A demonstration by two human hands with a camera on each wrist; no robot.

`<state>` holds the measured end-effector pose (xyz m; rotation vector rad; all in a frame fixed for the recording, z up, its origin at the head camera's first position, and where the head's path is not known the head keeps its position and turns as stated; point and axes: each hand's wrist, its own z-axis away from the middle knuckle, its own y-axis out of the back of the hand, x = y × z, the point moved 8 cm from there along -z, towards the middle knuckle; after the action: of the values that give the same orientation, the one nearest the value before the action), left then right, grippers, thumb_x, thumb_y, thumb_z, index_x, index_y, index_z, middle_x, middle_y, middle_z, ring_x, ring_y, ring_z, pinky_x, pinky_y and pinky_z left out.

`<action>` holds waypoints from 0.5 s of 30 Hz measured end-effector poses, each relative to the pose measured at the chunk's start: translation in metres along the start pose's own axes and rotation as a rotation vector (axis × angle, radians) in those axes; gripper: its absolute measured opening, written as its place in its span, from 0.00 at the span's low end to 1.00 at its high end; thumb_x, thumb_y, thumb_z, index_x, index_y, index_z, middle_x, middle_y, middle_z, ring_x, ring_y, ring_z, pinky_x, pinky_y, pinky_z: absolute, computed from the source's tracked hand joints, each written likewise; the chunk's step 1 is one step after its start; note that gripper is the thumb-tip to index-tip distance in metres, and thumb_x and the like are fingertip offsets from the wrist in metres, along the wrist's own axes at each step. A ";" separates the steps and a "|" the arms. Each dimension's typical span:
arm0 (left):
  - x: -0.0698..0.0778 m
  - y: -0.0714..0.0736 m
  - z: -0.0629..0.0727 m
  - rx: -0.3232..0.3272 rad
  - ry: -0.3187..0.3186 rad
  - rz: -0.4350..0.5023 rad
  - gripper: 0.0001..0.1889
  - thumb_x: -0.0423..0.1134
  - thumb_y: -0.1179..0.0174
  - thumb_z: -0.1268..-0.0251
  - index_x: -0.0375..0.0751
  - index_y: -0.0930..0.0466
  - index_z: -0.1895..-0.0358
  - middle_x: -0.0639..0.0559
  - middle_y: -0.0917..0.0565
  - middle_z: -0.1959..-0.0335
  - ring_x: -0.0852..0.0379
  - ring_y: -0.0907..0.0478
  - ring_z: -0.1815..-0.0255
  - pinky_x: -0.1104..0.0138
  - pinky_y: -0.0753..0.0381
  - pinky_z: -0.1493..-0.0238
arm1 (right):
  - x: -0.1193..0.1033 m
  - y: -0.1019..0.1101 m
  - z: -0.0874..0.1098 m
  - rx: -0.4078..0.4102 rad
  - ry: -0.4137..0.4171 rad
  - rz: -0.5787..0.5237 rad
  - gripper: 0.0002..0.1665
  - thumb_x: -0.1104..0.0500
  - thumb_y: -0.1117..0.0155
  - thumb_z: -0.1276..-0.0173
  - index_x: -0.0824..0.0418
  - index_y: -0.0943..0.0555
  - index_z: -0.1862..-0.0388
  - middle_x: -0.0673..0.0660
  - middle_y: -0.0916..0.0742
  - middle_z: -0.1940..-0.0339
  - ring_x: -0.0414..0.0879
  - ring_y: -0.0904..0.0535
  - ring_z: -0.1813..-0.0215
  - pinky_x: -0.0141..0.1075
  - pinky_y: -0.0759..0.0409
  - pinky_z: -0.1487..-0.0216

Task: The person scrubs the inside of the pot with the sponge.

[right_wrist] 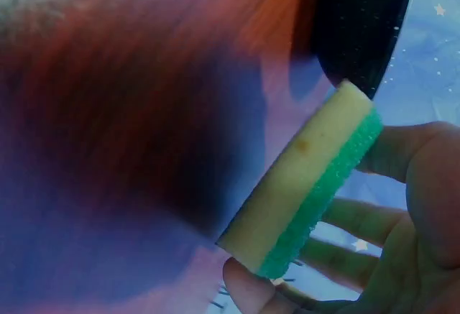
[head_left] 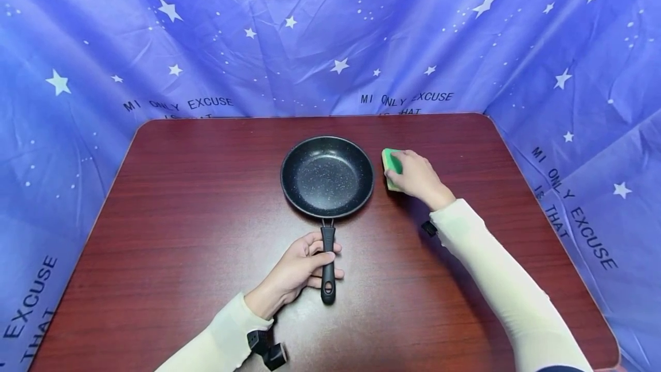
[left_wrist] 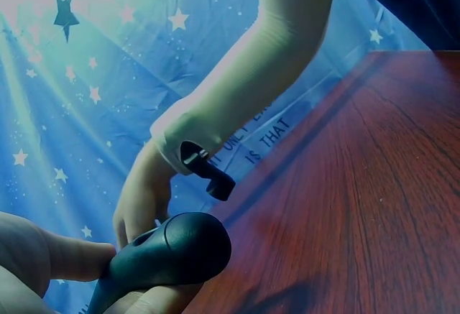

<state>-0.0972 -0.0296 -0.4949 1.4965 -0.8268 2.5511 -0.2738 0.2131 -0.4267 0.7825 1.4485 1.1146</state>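
Note:
A black speckled frying pan (head_left: 327, 179) is near the middle of the table, its handle (head_left: 328, 286) toward me. My left hand (head_left: 296, 266) grips that handle, thumb on top and fingers underneath; the handle's rounded end (left_wrist: 198, 246) shows close up in the left wrist view. Right of the pan, my right hand (head_left: 419, 177) holds a green and yellow sponge (head_left: 393, 161). In the right wrist view the sponge (right_wrist: 302, 185) is pinched between thumb and fingers, green side toward the palm, above the tabletop and apart from the pan's side (right_wrist: 356, 26).
The dark red wooden table (head_left: 181, 200) has rounded corners. A blue curtain (head_left: 310, 33) with white stars and lettering hangs behind it and along both sides. Small black camera mounts (head_left: 265, 349) sit on both wrists.

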 end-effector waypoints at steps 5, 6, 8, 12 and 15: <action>0.001 -0.001 0.000 -0.008 -0.002 0.001 0.24 0.28 0.43 0.24 0.24 0.38 0.31 0.41 0.17 0.43 0.47 0.09 0.60 0.60 0.08 0.66 | 0.005 -0.009 0.003 -0.019 -0.022 0.045 0.33 0.55 0.40 0.22 0.70 0.27 0.25 0.73 0.25 0.25 0.77 0.29 0.30 0.69 0.27 0.32; 0.001 -0.001 0.000 -0.008 -0.003 -0.001 0.24 0.28 0.43 0.24 0.24 0.38 0.31 0.41 0.17 0.43 0.47 0.09 0.60 0.60 0.08 0.66 | 0.006 -0.011 0.004 -0.029 -0.033 0.052 0.33 0.54 0.41 0.22 0.69 0.28 0.24 0.72 0.26 0.24 0.79 0.29 0.31 0.71 0.25 0.35; 0.001 -0.001 0.001 -0.009 -0.004 -0.003 0.24 0.28 0.43 0.24 0.24 0.38 0.30 0.40 0.17 0.42 0.47 0.09 0.60 0.60 0.08 0.66 | 0.007 -0.015 0.006 -0.039 -0.059 0.061 0.33 0.54 0.40 0.21 0.67 0.28 0.23 0.71 0.28 0.22 0.79 0.29 0.35 0.72 0.22 0.42; 0.001 -0.001 0.001 -0.011 -0.009 -0.007 0.25 0.28 0.43 0.24 0.24 0.38 0.30 0.38 0.18 0.40 0.48 0.09 0.59 0.61 0.08 0.67 | 0.006 -0.020 0.008 -0.028 -0.075 0.078 0.35 0.52 0.38 0.20 0.65 0.30 0.21 0.70 0.30 0.20 0.76 0.29 0.38 0.69 0.18 0.48; 0.001 -0.001 0.002 -0.011 -0.012 -0.009 0.25 0.28 0.43 0.24 0.24 0.38 0.29 0.37 0.19 0.39 0.48 0.09 0.59 0.61 0.08 0.66 | 0.007 -0.022 0.010 -0.005 -0.073 0.087 0.36 0.51 0.35 0.21 0.65 0.30 0.21 0.70 0.30 0.20 0.76 0.28 0.38 0.67 0.18 0.46</action>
<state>-0.0963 -0.0295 -0.4926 1.5102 -0.8322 2.5303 -0.2631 0.2137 -0.4497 0.8808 1.3613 1.1432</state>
